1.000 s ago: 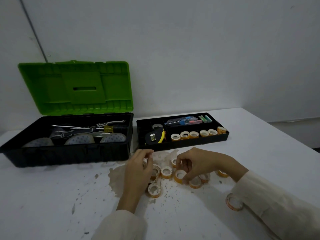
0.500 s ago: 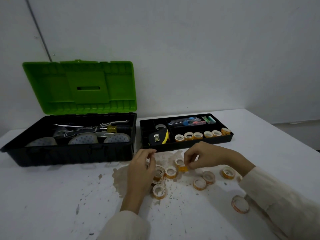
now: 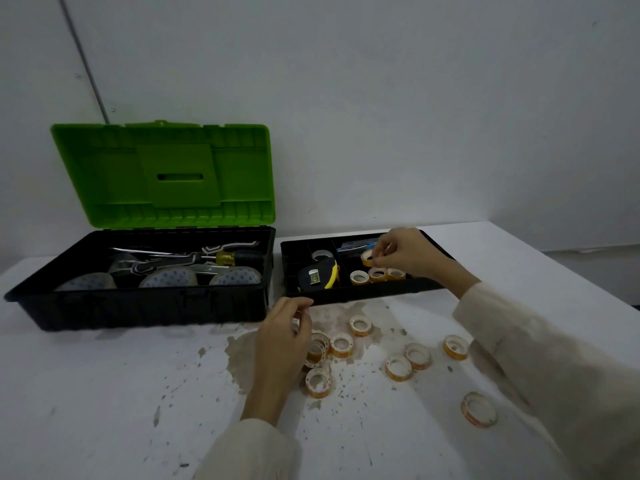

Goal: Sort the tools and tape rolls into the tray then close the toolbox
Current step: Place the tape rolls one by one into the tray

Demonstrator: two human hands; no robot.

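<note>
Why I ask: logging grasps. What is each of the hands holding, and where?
Right hand pinches a tape roll by its rim, over the tray. Left hand: cannot tell whether its curled fingers hold anything.

No legible text anywhere; orange print on tape rolls [image 3: 341, 345] too blurred to read.

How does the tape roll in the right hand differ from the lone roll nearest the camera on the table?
The held roll is pinched by the right hand above the tray, tilted on edge; the lone roll lies flat on the table. The held roll looks compact and orange-yellow; the lone roll is a wider, thinner, reddish ring. Both are ring-shaped tape rolls.
</note>
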